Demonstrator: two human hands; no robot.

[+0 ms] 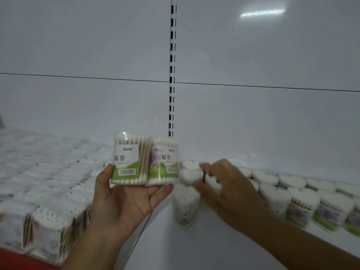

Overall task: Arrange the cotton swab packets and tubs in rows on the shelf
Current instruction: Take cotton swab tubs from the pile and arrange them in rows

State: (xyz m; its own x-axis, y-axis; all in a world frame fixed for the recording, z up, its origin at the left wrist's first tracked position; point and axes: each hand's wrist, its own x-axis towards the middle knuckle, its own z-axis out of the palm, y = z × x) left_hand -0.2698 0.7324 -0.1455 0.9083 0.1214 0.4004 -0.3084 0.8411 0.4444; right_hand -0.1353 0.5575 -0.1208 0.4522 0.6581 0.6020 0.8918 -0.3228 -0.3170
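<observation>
Left of the left hand's fingers, the packets (pixel 44 184) already stand packed in tight rows on the shelf (pixel 204 240), the nearest ones just beside the wrist. A careless sweep of that forearm could, I judge, topple the front row.

The left hand (pixel 124 203) is palm up, fingers curled loosely under 2 tubs (pixel 145 161) that stand side by side on the fingertips, thumb pressed against the left one. This is more a perch than a grip: nothing clamps the right tub from its outer side, so a tilt of the palm could slide it off onto the shelf or into the tubs below.

Just right of those fingertips, a single tub (pixel 186 205) stands upright at the front of a short column, close under the right hand's fingers. It looks tall for its footprint, and a nudge could tip it.

The right hand (pixel 228 190) reaches palm down, fingers pinched on a white tub (pixel 213 183) among the heart-topped ones at the back; blur hides the exact contact. Right of the knuckles, rows of tubs (pixel 303 201) run on, partly under the forearm. Dragging the wrist back low could knock several over like dominoes, and setting the held tub down crooked would skew the row.
</observation>
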